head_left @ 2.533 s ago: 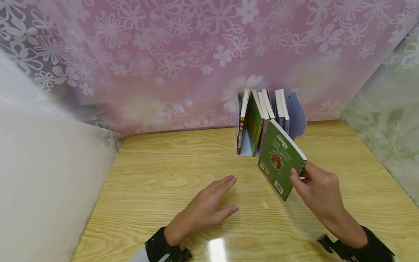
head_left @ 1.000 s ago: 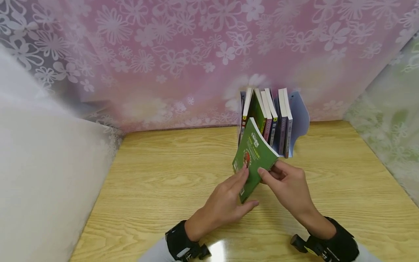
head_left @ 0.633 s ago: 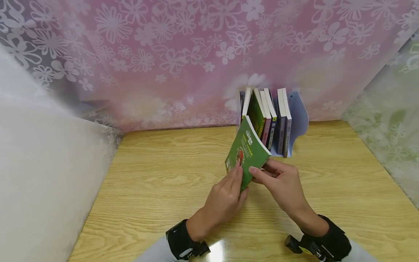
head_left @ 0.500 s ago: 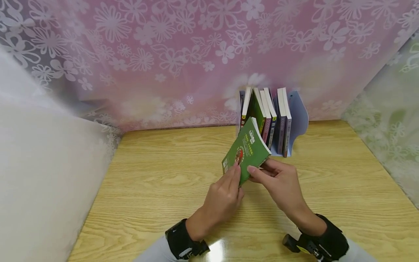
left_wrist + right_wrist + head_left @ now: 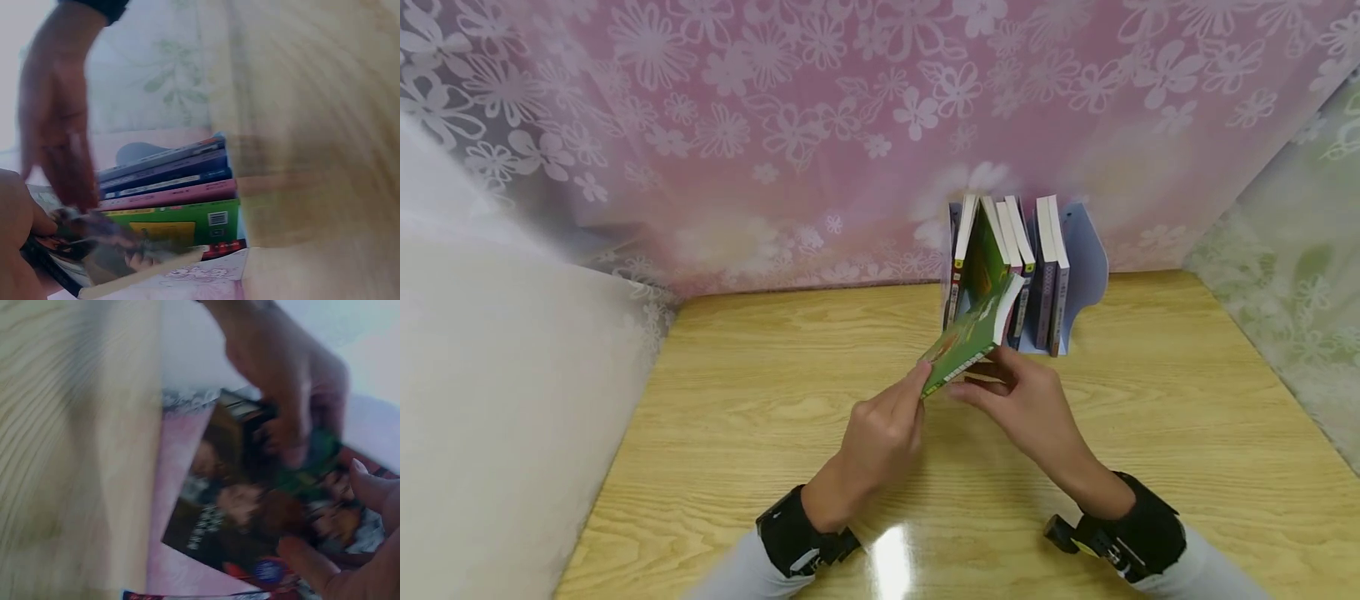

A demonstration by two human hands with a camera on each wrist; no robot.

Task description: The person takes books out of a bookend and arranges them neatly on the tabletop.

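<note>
My left hand (image 5: pixel 880 433) pinches the lower left corner of a green paperback book (image 5: pixel 973 337), thumb beneath and fingers on top. The book lies tilted in the air, white page edge to the right. My right hand (image 5: pixel 1037 408) is at its lower right edge, fingers reaching under it and thumb apart from it. In the right wrist view the book's dark picture cover (image 5: pixel 244 512) faces the camera, with the right fingertips (image 5: pixel 306 556) over it. Behind the book a pale blue book rack (image 5: pixel 1084 258) holds several upright books (image 5: pixel 1047 233).
A green book (image 5: pixel 987 250) leans slantwise in the rack, beside a red-spined book (image 5: pixel 955 287) at the left end. The rack stands on the wood-grain table (image 5: pixel 760 383) against a pink flowered curtain (image 5: pixel 820 167). A white covering (image 5: pixel 497 400) borders the left side.
The right hand carried the book left from the rack, and the left hand came up and took its lower corner. The book has tipped flatter; the right thumb has come off its cover.
</note>
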